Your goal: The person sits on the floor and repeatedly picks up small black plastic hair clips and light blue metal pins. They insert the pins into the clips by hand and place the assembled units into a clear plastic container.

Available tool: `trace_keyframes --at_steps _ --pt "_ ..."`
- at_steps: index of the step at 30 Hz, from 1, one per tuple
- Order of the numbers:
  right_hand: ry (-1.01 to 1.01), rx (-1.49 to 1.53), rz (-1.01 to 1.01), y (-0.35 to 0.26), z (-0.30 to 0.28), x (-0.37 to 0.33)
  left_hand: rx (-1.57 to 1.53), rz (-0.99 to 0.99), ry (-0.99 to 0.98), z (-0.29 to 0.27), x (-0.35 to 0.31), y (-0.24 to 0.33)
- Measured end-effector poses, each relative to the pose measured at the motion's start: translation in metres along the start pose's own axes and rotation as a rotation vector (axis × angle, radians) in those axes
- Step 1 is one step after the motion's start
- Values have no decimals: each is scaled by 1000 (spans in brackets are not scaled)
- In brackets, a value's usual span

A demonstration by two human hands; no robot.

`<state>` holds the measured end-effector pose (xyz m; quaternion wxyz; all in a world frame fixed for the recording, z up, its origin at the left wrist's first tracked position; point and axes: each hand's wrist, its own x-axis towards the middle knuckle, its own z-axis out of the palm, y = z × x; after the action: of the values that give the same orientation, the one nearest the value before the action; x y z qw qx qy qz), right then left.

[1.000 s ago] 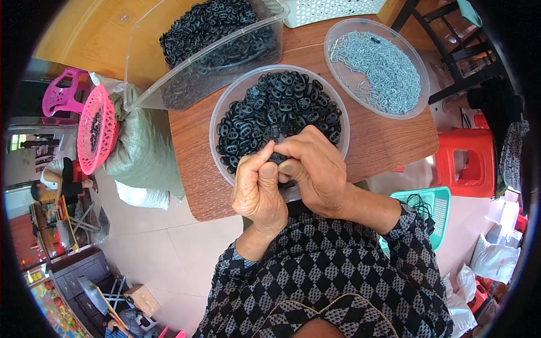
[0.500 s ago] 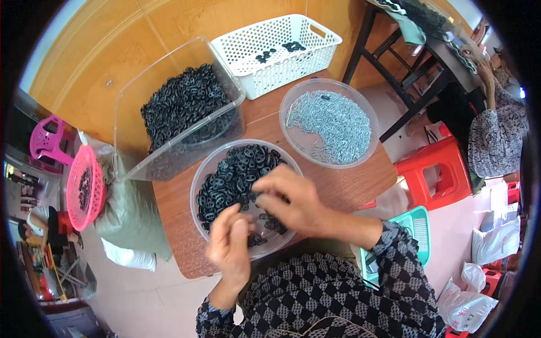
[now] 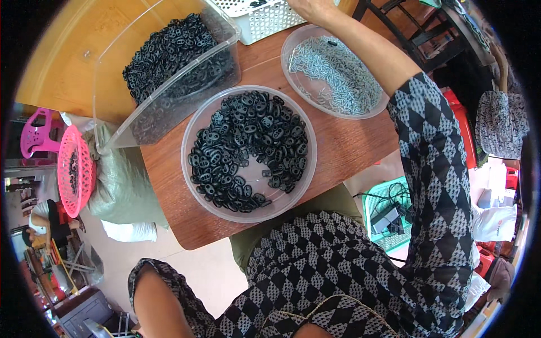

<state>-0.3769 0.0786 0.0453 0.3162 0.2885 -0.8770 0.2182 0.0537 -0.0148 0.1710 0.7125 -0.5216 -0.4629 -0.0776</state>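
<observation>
My right hand (image 3: 311, 8) reaches over the white perforated basket (image 3: 265, 28) at the far edge of the table; its fingers are cut off by the top of the picture. Small black pieces lie in that basket. Only my left forearm (image 3: 159, 304) shows at the lower edge, away from the table, and the hand itself is out of sight. In front of me stands a round clear tub (image 3: 191, 186) with many small black oval two-holed pieces (image 3: 245, 127) heaped around a bare patch. A second round tub (image 3: 369, 112) under my right forearm holds small silvery metal pins (image 3: 332, 70).
A large clear bin (image 3: 186, 93) of black pieces stands tilted at the back left of the wooden table (image 3: 180, 219). Beside the table are a pink basket (image 3: 79, 169) on a sack (image 3: 115, 191) and a green basket (image 3: 389, 242) with cables. Another person's sleeve (image 3: 499, 124) shows at right.
My right hand has left the tub of black pieces and stretched out to the white basket. My left hand has pulled back out of view. The whole view has shifted.
</observation>
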Motion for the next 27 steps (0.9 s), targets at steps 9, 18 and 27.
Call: trace_keyframes --at_steps 9,18,27 --pt "-204 395 -75 -43 -62 -105 -109 -26 -70 -5 4 10" --pt "-354 694 -360 -92 -79 -172 -204 -28 -42 -9 12 21" --pt "-464 342 -893 -141 -62 -186 522 -642 -186 -18 -42 45"
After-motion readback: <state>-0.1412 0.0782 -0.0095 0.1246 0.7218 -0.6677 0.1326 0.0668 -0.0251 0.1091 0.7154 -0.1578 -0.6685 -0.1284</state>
